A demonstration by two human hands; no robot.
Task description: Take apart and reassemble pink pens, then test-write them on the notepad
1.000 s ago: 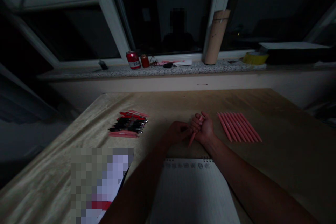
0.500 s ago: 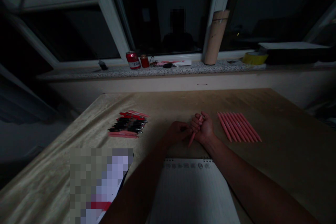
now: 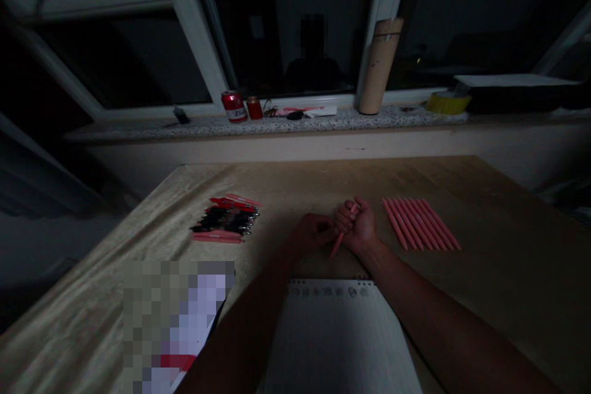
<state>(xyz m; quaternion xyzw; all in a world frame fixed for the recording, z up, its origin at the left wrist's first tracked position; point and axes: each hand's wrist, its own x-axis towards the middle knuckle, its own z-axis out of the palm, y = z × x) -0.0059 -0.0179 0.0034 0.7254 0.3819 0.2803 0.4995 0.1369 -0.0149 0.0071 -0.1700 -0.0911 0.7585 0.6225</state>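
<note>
Above the notebook, my right hand [image 3: 360, 226] is closed in a fist around a pink pen [image 3: 337, 244], which slants with its lower end pointing down toward the notebook. My left hand [image 3: 311, 233] meets the right from the left side, its fingers bent together against the right hand's knuckles. Whatever lies between those left fingertips is hidden. Below both hands lies a spiral notebook [image 3: 341, 338], with a row of dark scribbles along its top. Several pink pens [image 3: 420, 225] lie side by side to the right. At the left is a pile of black, red and pink pens [image 3: 226, 220].
A cloth-covered table [image 3: 498, 295] carries everything near me. A pixelated item [image 3: 203, 301] lies at front left. On the windowsill [image 3: 277, 126] stand a red can [image 3: 234, 106], a small jar [image 3: 254, 108], a tall cardboard tube [image 3: 381, 68] and yellow tape [image 3: 447, 103].
Both hands stay in nearly the same place. The lower end of the pink pen has shifted very slightly up and left.
</note>
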